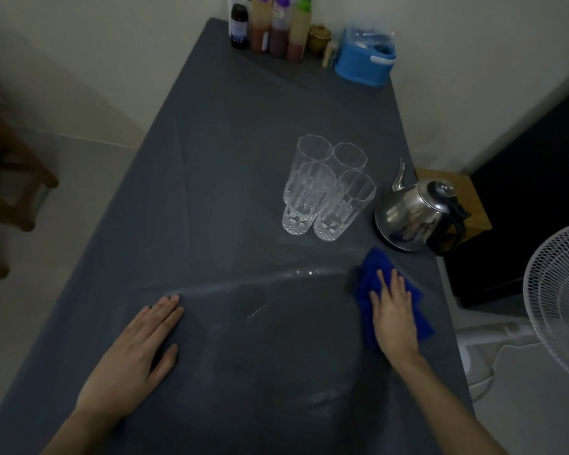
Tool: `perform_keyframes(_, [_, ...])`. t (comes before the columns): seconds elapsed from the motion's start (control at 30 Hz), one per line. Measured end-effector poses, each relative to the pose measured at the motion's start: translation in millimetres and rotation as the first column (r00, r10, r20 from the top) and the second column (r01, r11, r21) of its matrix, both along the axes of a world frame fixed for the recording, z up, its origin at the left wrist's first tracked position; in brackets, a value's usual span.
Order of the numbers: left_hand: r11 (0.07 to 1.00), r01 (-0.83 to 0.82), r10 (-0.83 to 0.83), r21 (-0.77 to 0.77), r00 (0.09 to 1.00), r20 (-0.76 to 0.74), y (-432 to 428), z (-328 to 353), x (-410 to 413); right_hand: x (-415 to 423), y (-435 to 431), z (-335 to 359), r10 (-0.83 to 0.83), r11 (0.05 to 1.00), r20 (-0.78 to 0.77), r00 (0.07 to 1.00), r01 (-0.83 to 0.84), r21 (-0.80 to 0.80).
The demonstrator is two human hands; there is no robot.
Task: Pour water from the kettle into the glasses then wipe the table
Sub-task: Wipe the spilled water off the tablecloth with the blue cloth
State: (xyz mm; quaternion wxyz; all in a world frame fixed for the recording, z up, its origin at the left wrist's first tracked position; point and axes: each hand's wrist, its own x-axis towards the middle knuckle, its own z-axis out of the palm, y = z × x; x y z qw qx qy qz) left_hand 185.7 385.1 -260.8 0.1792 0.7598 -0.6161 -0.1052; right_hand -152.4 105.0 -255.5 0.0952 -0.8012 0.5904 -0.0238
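Observation:
Several tall clear glasses point(326, 188) stand grouped on the dark grey table point(227, 142), right of centre. A steel kettle point(414, 215) with a black handle sits to their right near the table's right edge. My right hand point(393, 313) lies flat, fingers spread, pressing a blue cloth point(375, 267) onto the table just in front of the kettle. My left hand point(138, 353) rests flat on the table at the near left, holding nothing. Wet streaks and small droplets point(309, 272) shine on the surface between my hands and the glasses.
Several bottles point(273, 27), a small jar point(321, 37) and a blue plastic container point(363, 60) stand at the table's far end by the wall. A white fan point(559, 297) is at the right, a wooden stool point(10, 172) at the left.

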Motion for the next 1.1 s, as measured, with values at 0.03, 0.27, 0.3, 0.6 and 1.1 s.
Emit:
perform_keyframes(0.03, [1.000, 0.004, -0.004, -0.004, 1.000, 0.004, 0, 0, 0, 0, -2, 0, 0.001, 1.000, 0.039, 0.999, -0.001, -0.015])
perform_keyframes(0.27, [1.000, 0.010, -0.010, -0.008, 1.000, 0.004, 0, 0, 0, 56, 20, 1, 0.225, 0.974, 0.246, 0.943, -0.216, -0.064])
perform_keyframes(0.3, [1.000, 0.010, -0.010, -0.005, 1.000, 0.003, 0, 0, 0, 71, 28, 0, 0.277, 0.961, 0.228, 0.933, -0.267, -0.074])
perform_keyframes(0.6, [0.999, 0.009, -0.011, 0.048, 1.000, 0.022, 1, -1, 3, 176, 120, -9, 0.611, 0.792, 0.209, 0.764, -0.595, -0.136])
perform_keyframes(1.1, [1.000, 0.008, -0.008, -0.021, 1.000, 0.004, 0, -2, 2, -41, -5, 4, -0.027, 0.996, 0.188, 0.982, 0.042, -0.078])
